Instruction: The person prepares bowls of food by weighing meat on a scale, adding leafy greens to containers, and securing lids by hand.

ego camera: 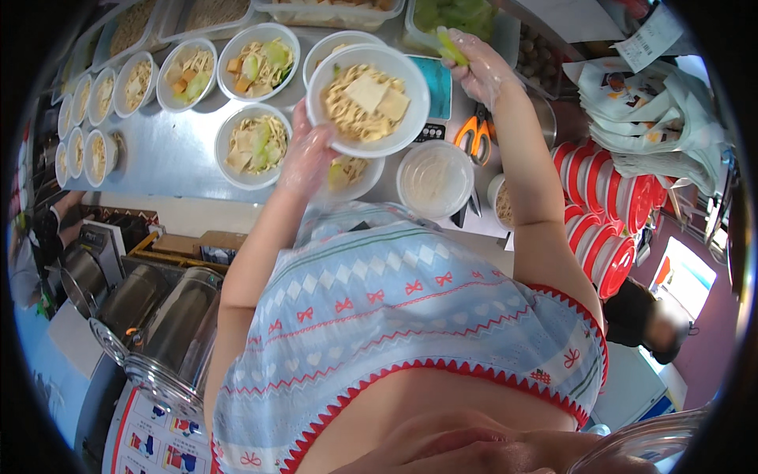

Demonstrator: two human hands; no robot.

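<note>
My left hand (pixel 307 155), in a clear plastic glove, grips the rim of a white plastic bowl (pixel 414 127) raised above the steel counter. Noodles (pixel 361 121) and pale tofu-like slices (pixel 375 95) fill this bowl. My right hand (pixel 482 68), gloved too, pinches light-green vegetable pieces (pixel 452 48). It is in front of a clear tub of green vegetable slices (pixel 453 18). Below the raised bowl, another noodle bowl (pixel 350 181) is partly covered. A bowl topped with greens and orange-brown cubes (pixel 259 62) stands to the left, with a similar bowl (pixel 188 75) beside it.
Several small noodle bowls line the steel counter (pixel 172 145) leftward. A digital scale (pixel 437 89), orange-handled scissors (pixel 474 139) and a lidded clear container (pixel 435 178) lie near my right arm. Stacked red-and-white containers (pixel 610 189) and plastic bags (pixel 645 112) stand at right. A person (pixel 642 323) is behind them.
</note>
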